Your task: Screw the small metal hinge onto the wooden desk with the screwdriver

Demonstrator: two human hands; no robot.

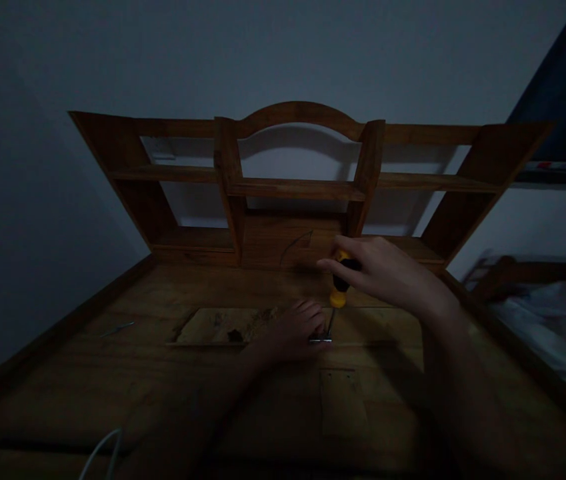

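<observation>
My right hand [377, 267] is wrapped round the handle of a yellow and black screwdriver [337, 299]. The shaft points down and slightly left, its tip at a small shiny metal piece [321, 340] low on the wooden desk. Against that metal piece my left hand [303, 323] is closed, with its fingers curled beside the screwdriver tip. Dim light and the hand itself hide how much of the piece it grips. Left of that hand is a worn, light strip [223, 325] with a dark damaged spot, set in the desktop.
A wooden shelf unit [295, 190] stands along the desk's back, against the wall. On the desktop [153, 373] lie a thin metal object [117, 329] at left and a rectangular board piece [343, 403] in front. A white cable [105, 450] crosses the near left edge.
</observation>
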